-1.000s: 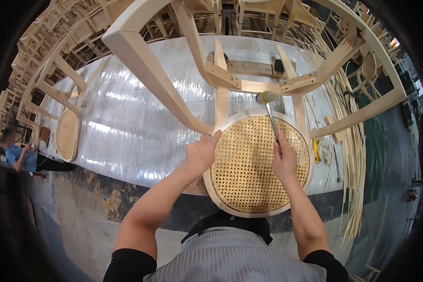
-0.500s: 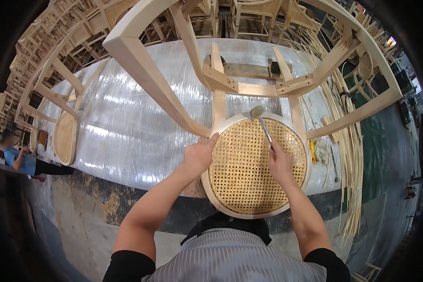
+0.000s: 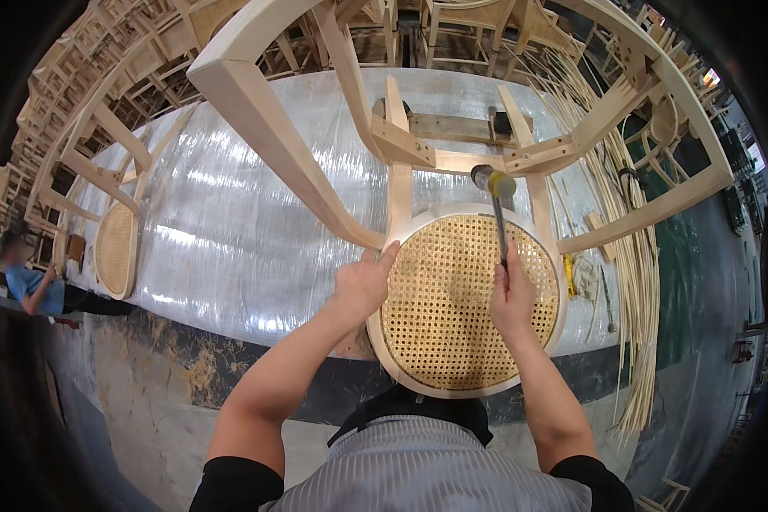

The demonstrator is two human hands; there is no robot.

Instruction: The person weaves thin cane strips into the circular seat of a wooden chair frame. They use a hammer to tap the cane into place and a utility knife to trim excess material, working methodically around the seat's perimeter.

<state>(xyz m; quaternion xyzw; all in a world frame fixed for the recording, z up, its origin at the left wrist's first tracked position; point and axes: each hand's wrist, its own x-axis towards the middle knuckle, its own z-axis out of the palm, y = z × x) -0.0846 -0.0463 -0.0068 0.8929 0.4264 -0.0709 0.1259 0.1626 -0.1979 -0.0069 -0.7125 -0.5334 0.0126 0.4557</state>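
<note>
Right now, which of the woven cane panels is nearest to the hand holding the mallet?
The round central panel: the right hand, gripping the mallet, is above it. Others, like the far-left panel near the co-worker, are well away.

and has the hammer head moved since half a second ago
Yes: against the woven seat, the hammer head has shifted up the picture and right, from the seat's far rim toward the wooden crossbar.

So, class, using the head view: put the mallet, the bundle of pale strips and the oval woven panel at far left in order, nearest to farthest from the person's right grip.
1. Mallet: held in the right grip.
2. Bundle of pale strips: to its right.
3. Oval woven panel: far left.
</note>
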